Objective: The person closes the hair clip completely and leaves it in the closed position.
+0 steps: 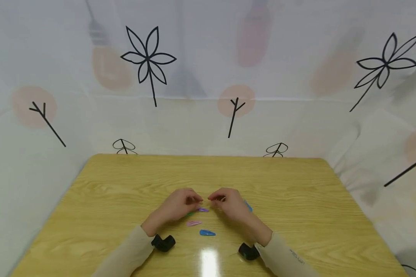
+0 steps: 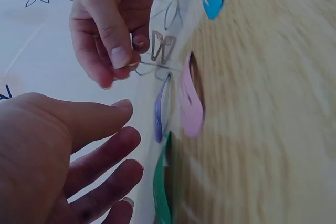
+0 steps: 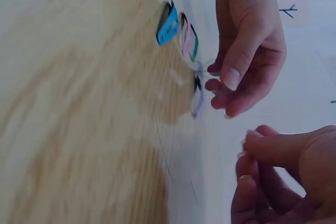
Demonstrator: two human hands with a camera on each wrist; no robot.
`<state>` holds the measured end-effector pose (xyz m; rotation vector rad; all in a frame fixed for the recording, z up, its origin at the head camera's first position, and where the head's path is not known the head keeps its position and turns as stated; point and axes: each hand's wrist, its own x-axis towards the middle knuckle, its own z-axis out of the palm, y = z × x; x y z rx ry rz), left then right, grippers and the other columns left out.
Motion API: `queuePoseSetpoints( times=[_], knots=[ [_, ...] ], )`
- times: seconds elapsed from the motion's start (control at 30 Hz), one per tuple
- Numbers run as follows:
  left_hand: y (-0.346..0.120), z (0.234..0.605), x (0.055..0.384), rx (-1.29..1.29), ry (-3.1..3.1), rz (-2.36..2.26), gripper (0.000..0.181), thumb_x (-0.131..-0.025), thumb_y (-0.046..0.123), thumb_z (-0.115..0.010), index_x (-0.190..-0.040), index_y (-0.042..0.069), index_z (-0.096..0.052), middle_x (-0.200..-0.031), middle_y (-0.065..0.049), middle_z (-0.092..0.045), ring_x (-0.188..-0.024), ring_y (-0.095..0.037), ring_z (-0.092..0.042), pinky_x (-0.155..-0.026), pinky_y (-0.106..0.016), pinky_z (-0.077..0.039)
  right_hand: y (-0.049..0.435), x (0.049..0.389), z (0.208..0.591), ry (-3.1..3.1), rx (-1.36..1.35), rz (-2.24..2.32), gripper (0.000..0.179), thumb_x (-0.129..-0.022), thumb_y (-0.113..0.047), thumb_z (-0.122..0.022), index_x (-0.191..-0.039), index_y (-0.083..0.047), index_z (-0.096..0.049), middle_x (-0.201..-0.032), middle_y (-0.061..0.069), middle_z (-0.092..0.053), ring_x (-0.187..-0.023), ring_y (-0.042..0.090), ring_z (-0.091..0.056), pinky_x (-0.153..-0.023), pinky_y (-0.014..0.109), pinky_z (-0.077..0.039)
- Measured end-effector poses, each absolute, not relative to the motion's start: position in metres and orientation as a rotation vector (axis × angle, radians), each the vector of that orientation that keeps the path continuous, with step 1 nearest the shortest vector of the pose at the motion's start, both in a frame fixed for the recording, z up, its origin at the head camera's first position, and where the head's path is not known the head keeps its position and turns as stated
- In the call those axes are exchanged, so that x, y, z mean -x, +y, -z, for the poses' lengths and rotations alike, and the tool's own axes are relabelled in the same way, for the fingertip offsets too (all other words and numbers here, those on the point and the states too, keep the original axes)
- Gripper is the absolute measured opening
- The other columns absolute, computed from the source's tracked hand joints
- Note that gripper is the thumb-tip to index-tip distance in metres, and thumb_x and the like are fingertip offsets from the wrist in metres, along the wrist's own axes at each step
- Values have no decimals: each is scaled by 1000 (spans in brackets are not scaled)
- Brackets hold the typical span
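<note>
Purple clip point(image 1: 203, 210) on bench point(image 1: 124, 181): probably light, springy-stiff, slick; pinch across its sides. Left hand point(image 1: 180, 204) loosely parted, nothing held; right hand point(image 1: 232, 206) thumb-to-finger, any grip unclear.

- The pink clip point(image 2: 191, 103) looked like painted metal, smooth with a soft sheen.
- The purple clip point(image 1: 203, 210), at one o'clock from it, and the green clip point(image 2: 161, 187), at eleven, had the same coated look.
- The nearer blue clip point(image 1: 207, 232), at four o'clock, looked smooth and glossy.
- The desk point(image 1: 124, 181) showed wood grain under a shiny finish, with glare at its six o'clock.
- The backdrop point(image 1: 194, 127), at twelve, was matt, creased cloth.
- The sleeves point(image 1: 133, 250) were matt cloth.
</note>
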<state>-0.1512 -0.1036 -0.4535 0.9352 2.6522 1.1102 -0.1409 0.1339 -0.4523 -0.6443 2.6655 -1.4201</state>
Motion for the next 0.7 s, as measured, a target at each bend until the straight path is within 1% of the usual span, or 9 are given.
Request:
queuePoseSetpoints(
  times=[0.2, 0.43, 0.57, 0.7],
  knots=[
    [-87, 455, 158, -935, 2637, -1156, 18, -97, 17, -67, -113, 12, -74, -102, 7, -68, -88, -8, -63, -78, -30, -51, 159, 144, 446, 2780, 606, 1498, 15, -90, 0, -72, -102, -7, -77, -96, -2, -71, -83, 13, -63, -69, 27, -53],
    [-64, 456, 163, -882, 2580, -1239, 20, -97, 19, -66, -115, 12, -73, -107, 5, -69, -91, -8, -64, -81, -29, -52, 189, 147, 451, 2842, 483, 1471, 15, -90, -2, -72, -105, -5, -75, -98, 5, -71, -84, 17, -65, -70, 29, -52],
    [-50, 456, 168, -847, 2562, -1253, 21, -98, 21, -66, -115, 13, -73, -109, 8, -69, -90, -6, -62, -78, -27, -51, 201, 149, 456, 2852, 488, 1403, 15, -89, -5, -74, -104, -7, -76, -97, 2, -69, -83, 18, -64, -69, 29, -53],
    [-37, 457, 173, -838, 2554, -1250, 22, -97, 21, -67, -117, 14, -73, -109, 6, -69, -89, -6, -62, -77, -27, -50, 204, 151, 458, 2856, 537, 1314, 16, -86, -7, -78, -102, -9, -77, -95, -1, -68, -83, 17, -62, -70, 31, -51]
  ],
)
